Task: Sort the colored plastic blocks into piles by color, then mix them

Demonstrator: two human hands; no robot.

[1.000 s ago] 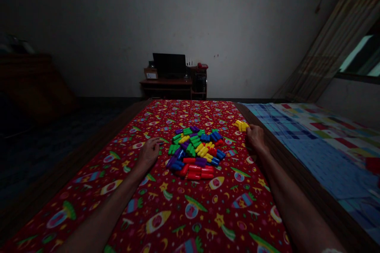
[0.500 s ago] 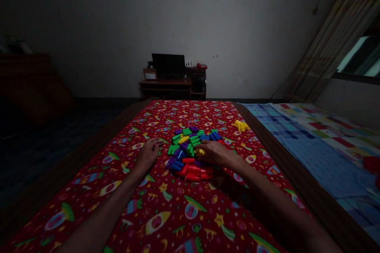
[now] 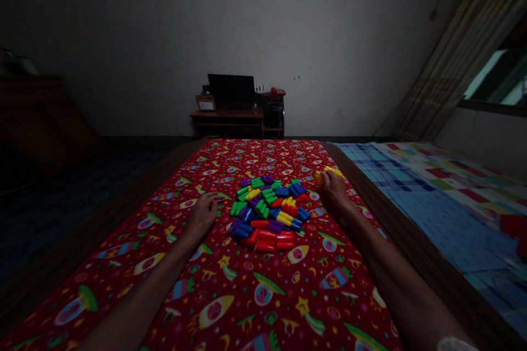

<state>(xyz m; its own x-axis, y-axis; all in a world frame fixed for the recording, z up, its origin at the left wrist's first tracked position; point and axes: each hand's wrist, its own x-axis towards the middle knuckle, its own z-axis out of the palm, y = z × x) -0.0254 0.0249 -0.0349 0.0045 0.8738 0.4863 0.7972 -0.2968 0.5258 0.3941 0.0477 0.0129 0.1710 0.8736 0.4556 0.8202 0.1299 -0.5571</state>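
Note:
My left hand rests on the red patterned cloth, left of the pile, its fingers loosely bent and apart from the blocks. In the middle lies a loose pile of plastic toy blocks: green blocks, red blocks, blue blocks, purple blocks and a few yellow blocks. My right hand is beyond the pile to the right, its fingers closed on a yellow block. Right beside it are the other yellow blocks, partly hidden by the hand.
At the far end stands a desk with a dark monitor, a cardboard box and a red telephone. A bed with a blue checked cover lies to the right. A curtain hangs by the window.
My right hand has moved from the main pile, away and right to the separate yellow blocks, carrying a yellow block. My left hand has stayed in place. The view has shifted slightly.

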